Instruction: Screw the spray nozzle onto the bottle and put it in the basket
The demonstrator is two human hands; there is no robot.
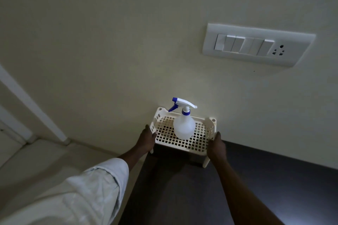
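A white spray bottle [183, 127] stands upright inside a cream lattice basket [203, 139]. Its white and blue spray nozzle [181, 105] sits on the bottle's neck, with the blue tip pointing left. The basket rests at the far end of a dark table [173, 188], close to the wall. My left hand [146, 140] grips the basket's left side. My right hand [216, 145] grips its right side. Neither hand touches the bottle.
A cream wall stands right behind the basket. A white switch panel with a socket [256, 44] is mounted on it, up and to the right. Pale floor and a white door frame [31, 104] lie to the left of the table.
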